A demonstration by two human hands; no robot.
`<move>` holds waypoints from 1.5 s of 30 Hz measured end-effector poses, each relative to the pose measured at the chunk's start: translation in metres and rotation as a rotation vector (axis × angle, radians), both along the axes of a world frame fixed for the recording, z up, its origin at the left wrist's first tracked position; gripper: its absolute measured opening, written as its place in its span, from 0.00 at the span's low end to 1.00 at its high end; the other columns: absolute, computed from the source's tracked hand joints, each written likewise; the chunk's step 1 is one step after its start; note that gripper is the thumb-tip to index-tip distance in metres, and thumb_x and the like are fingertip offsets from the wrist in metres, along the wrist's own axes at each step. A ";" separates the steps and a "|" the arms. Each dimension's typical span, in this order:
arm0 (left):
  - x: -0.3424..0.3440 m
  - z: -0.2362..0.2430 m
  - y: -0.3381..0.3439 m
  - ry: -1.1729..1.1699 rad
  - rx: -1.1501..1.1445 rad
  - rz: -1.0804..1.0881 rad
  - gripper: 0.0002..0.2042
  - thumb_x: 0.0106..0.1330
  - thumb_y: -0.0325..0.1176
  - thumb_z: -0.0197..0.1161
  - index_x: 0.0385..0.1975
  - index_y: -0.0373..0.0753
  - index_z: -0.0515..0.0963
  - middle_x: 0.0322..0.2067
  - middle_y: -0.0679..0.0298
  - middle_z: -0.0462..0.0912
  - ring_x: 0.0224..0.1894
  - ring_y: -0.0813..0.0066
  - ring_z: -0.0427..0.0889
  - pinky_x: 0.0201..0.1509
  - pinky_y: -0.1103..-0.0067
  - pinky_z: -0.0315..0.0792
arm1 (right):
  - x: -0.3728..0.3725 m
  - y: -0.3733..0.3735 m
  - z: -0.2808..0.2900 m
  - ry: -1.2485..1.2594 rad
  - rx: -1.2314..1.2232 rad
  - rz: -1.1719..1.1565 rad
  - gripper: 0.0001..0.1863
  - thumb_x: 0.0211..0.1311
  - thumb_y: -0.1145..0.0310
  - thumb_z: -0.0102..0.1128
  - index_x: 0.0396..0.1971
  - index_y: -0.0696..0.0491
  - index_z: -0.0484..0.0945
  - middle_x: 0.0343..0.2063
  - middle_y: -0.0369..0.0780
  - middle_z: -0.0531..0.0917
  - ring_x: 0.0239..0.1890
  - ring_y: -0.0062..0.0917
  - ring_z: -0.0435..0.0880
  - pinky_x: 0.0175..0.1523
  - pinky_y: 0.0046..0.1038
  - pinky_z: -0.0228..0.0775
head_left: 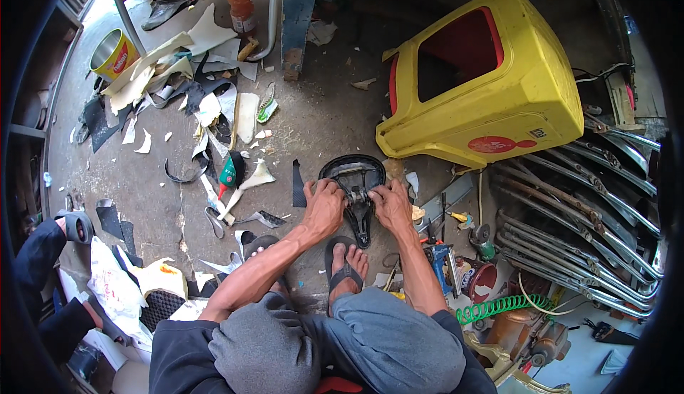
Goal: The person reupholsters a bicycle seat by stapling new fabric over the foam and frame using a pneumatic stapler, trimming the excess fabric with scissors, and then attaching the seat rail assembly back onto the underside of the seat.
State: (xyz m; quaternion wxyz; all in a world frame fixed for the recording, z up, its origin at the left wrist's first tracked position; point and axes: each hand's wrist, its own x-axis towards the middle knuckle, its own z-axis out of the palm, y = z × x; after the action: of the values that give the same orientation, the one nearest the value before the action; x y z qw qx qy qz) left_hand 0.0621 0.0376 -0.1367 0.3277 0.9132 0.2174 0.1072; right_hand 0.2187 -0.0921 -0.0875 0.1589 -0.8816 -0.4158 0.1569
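Observation:
A black bicycle saddle (pixel 362 231) lies upside down on the floor in front of my feet, its narrow nose pointing toward me. Its underside shows metal rails and a clamp (pixel 358 193) in the middle. My left hand (pixel 325 207) is closed at the saddle's left side, fingertips against the clamp area. From the right, my right hand (pixel 391 205) grips the same part with curled fingers. What exactly the fingertips pinch is partly hidden by the hands. A dark scrap strip (pixel 298 184) lies beside my left hand.
Left are scraps of foam and black material (pixel 206 109), a green bottle with a red nozzle (pixel 229 173) and a yellow can (pixel 114 55). A yellow plastic stool (pixel 491 80) lies ahead right. Metal tubes (pixel 584 223), tools and a green coiled hose (pixel 499 308) crowd the right. Another person's foot (pixel 78 226) is left.

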 end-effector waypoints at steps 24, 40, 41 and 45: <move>-0.001 0.003 0.002 0.000 -0.036 0.033 0.05 0.59 0.32 0.68 0.31 0.39 0.84 0.35 0.60 0.82 0.52 0.62 0.77 0.60 0.52 0.60 | 0.002 -0.007 0.006 0.122 0.012 -0.023 0.13 0.63 0.63 0.67 0.47 0.44 0.88 0.32 0.44 0.78 0.39 0.41 0.83 0.45 0.40 0.74; 0.000 -0.003 0.002 0.053 0.070 0.019 0.07 0.60 0.38 0.65 0.24 0.45 0.85 0.29 0.64 0.82 0.46 0.66 0.78 0.57 0.57 0.58 | -0.005 -0.008 0.001 0.189 0.182 -0.083 0.11 0.62 0.67 0.69 0.44 0.51 0.89 0.26 0.42 0.76 0.32 0.35 0.80 0.40 0.33 0.71; 0.000 -0.004 0.002 0.053 0.067 0.023 0.06 0.59 0.38 0.65 0.24 0.46 0.85 0.29 0.64 0.82 0.46 0.66 0.78 0.57 0.57 0.58 | -0.006 -0.008 0.001 0.190 0.182 -0.083 0.11 0.62 0.67 0.69 0.44 0.51 0.89 0.26 0.42 0.76 0.32 0.35 0.80 0.40 0.33 0.71; 0.001 -0.006 0.000 0.039 0.074 0.024 0.06 0.58 0.38 0.65 0.23 0.46 0.84 0.28 0.65 0.81 0.46 0.66 0.78 0.57 0.57 0.58 | -0.008 -0.009 -0.001 0.155 0.164 -0.086 0.12 0.63 0.66 0.68 0.45 0.50 0.88 0.27 0.42 0.77 0.32 0.35 0.80 0.40 0.34 0.71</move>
State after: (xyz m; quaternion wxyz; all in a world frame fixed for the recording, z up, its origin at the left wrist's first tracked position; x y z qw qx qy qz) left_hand 0.0629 0.0377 -0.1429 0.2879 0.9240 0.2305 0.1011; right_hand 0.2106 -0.1016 -0.0886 0.2689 -0.8679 -0.3753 0.1831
